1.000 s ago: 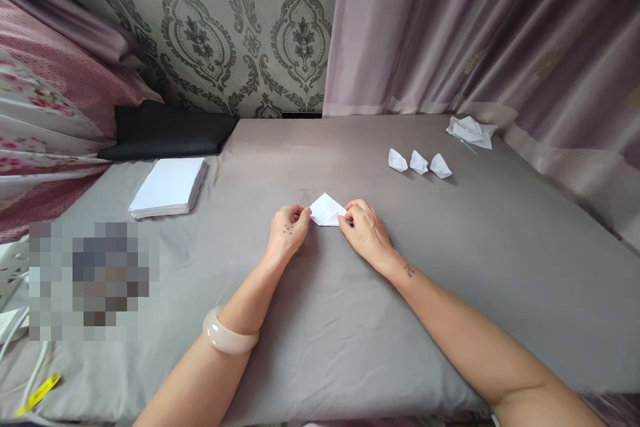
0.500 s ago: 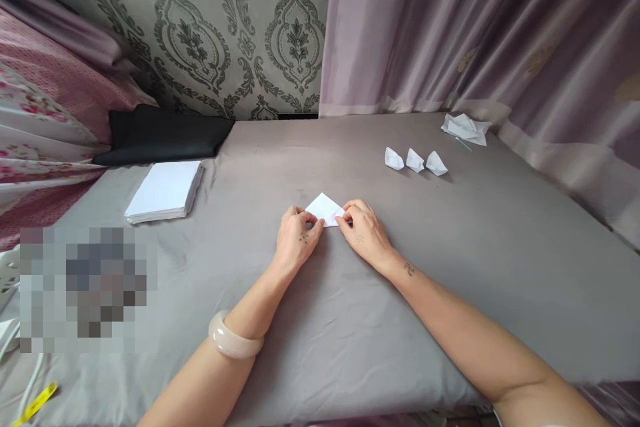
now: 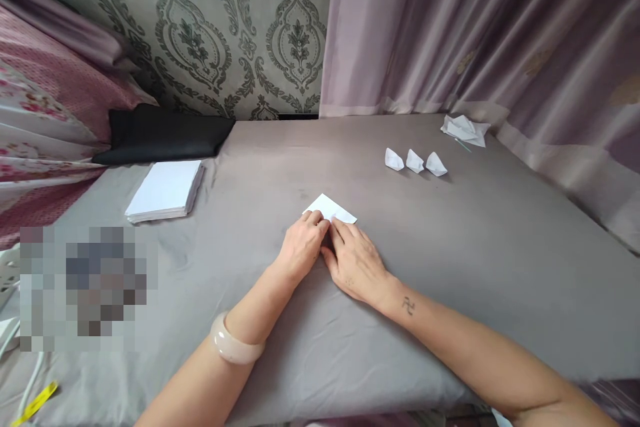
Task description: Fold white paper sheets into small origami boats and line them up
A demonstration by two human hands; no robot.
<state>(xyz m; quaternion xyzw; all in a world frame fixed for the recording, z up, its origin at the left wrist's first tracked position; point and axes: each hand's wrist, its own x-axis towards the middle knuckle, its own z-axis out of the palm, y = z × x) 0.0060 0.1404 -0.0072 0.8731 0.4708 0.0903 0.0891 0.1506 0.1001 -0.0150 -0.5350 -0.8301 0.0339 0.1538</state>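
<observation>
A small folded white sheet of paper [image 3: 326, 205] lies on the grey cloth in front of me, its pointed corner facing away. My left hand [image 3: 304, 240] is at its lower left, fingers curled together over the near edge; its thumb is mostly hidden. Flat across the near right part of the paper lies my right hand [image 3: 357, 260], with fingers stretched forward and the thumb spread to the left. The two hands meet at the middle of the near edge and cover it.
Three small folded paper shapes [image 3: 415, 161] stand in a row at the back right. Beyond them lie loose papers [image 3: 466, 128] with a thin greenish stick. A stack of white paper [image 3: 164, 190] sits at the left, before a black cloth [image 3: 167, 137]. A yellow strip [image 3: 35, 403] lies front left.
My right hand has gone from pinching the paper's right corner to lying flat on its near edge. My left hand has shifted slightly, its fingers now curled over the edge.
</observation>
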